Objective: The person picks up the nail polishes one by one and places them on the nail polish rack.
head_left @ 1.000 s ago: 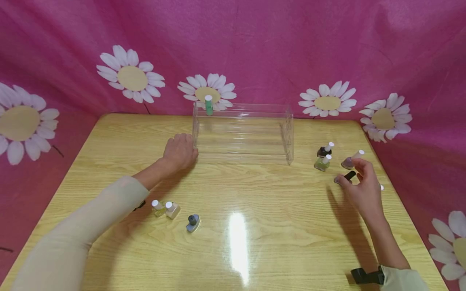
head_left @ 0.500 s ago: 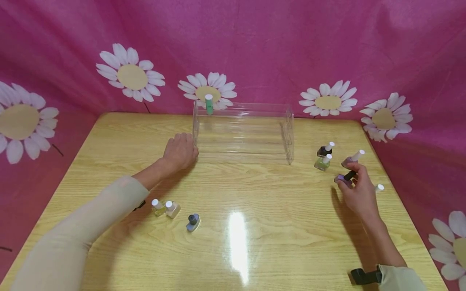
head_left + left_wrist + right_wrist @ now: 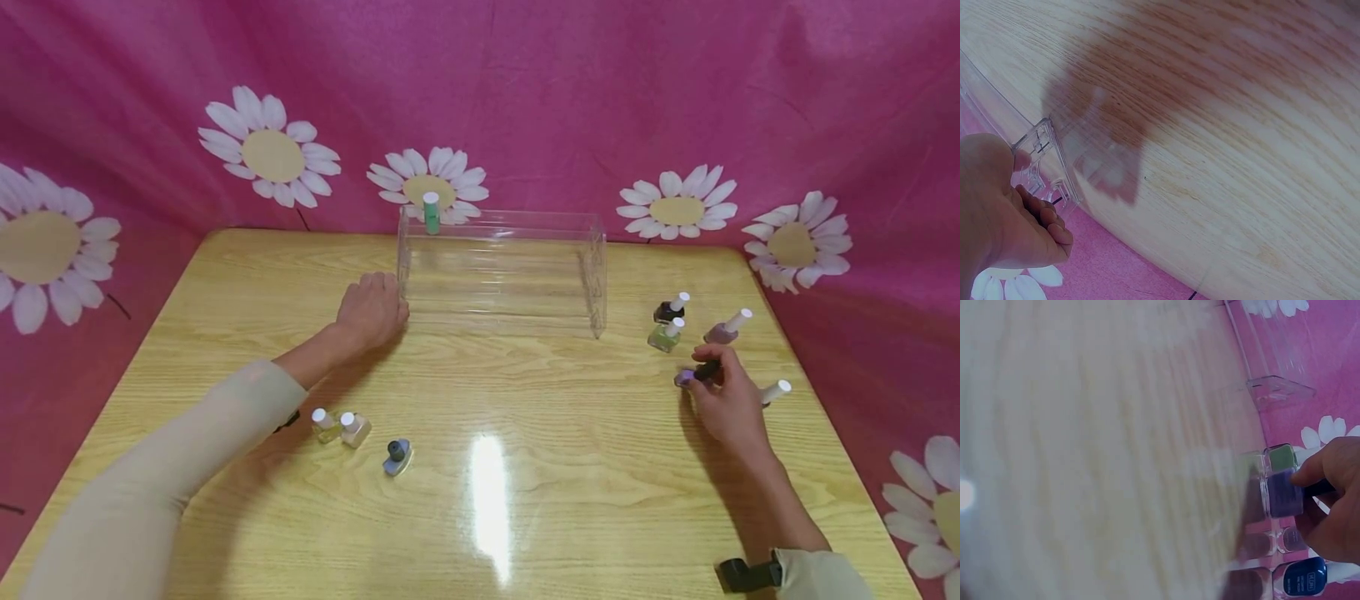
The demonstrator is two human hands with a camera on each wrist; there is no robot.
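Note:
At the left end of the clear acrylic display rack [image 3: 498,321], my left hand [image 3: 371,312] holds its side panel. In the left wrist view, the fingers [image 3: 1054,228] are curled beside that transparent panel [image 3: 1063,165]. A green nail polish bottle [image 3: 432,218] stands on the rack's top tier at the left. On the right side of the table, my right hand [image 3: 731,404] pinches a purple nail polish bottle [image 3: 1284,492] with a black cap. A lilac bottle [image 3: 722,332] and a green bottle [image 3: 663,337] stand near that hand, and a dark blue bottle [image 3: 1302,576] is partly hidden behind it.
A black-looking bottle [image 3: 667,312] stands behind the green one. On the left front of the wooden table [image 3: 585,500] are a yellowish bottle [image 3: 327,431], a pale beige bottle [image 3: 357,432] and a grey-blue bottle [image 3: 396,461]. A pink flowered cloth [image 3: 540,100] hangs behind.
My right hand has drawn the purple bottle slightly left and toward me, away from the lilac bottle. More of the white-capped bottle behind the hand now shows. My left hand stays at the rack.

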